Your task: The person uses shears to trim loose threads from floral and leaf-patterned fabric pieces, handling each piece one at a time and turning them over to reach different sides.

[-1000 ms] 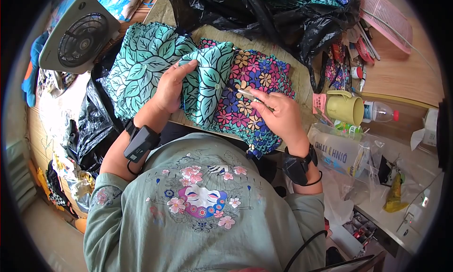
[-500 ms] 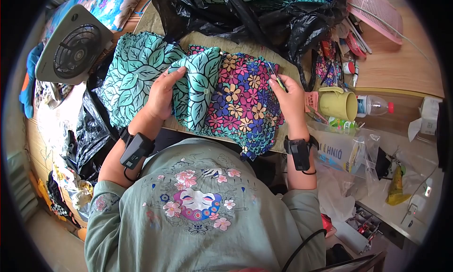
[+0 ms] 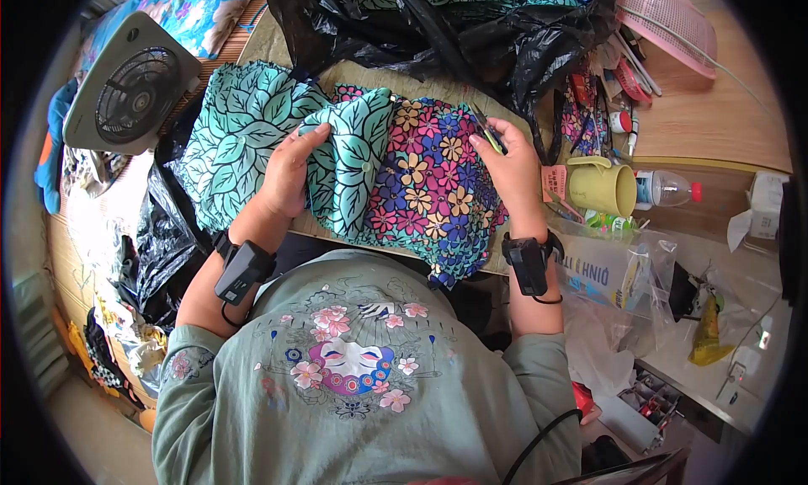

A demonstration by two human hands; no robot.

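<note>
My left hand (image 3: 289, 175) is closed on a folded piece of teal leaf-print fabric (image 3: 352, 167), thumb on top of the fold. Under and beside that fold spreads fabric with pink, blue and yellow flowers (image 3: 429, 178), its edges jagged. A thicker layer of teal leaf-print cloth (image 3: 231, 144) lies to the left of my left hand. My right hand (image 3: 513, 169) grips small thread snips (image 3: 486, 131), tips pointing up and away, over the right edge of the flowered fabric. The fingers partly hide the snips' handle.
A black plastic bag (image 3: 471, 47) with more printed fabric lies at the back. A grey fan (image 3: 135, 89) stands at left. On the right are a yellow mug (image 3: 602, 189), a plastic bottle (image 3: 669, 189), a pink basket (image 3: 669, 22) and clear plastic bags (image 3: 623, 270).
My right hand has shifted slightly left and up, and the snips have turned in its fingers. My left hand stays on the folded fabric, almost unmoved.
</note>
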